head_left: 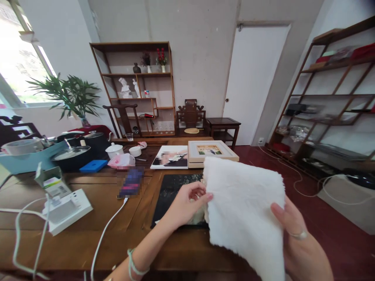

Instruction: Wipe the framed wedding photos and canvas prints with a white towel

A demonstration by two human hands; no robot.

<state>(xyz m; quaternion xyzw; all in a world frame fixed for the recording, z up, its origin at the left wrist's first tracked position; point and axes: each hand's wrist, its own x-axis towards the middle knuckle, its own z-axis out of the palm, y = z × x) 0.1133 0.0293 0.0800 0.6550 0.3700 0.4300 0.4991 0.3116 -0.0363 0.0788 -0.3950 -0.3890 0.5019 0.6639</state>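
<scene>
A white fluffy cloth [243, 207], like a piece of plush or fur, is held up in front of me over the table's right end. My left hand [189, 203] pinches its left edge between thumb and fingers. My right hand [299, 234], with a ring on one finger, grips its right edge, thumb on the front and fingers behind. Below and behind my left hand lies a dark mat [172, 191] with pale flecks on it. Something pale and tufted shows between my left hand and the cloth; I cannot make out what it is.
Behind the mat lie a photo panel [170, 157] and a framed picture [213, 152]. To the left are a phone [131, 182] on a white cable, an open white box [70, 210], a blue block [93, 166], pots [95, 142] and a white lidded cup [114, 150]. Shelves [134, 74] stand behind.
</scene>
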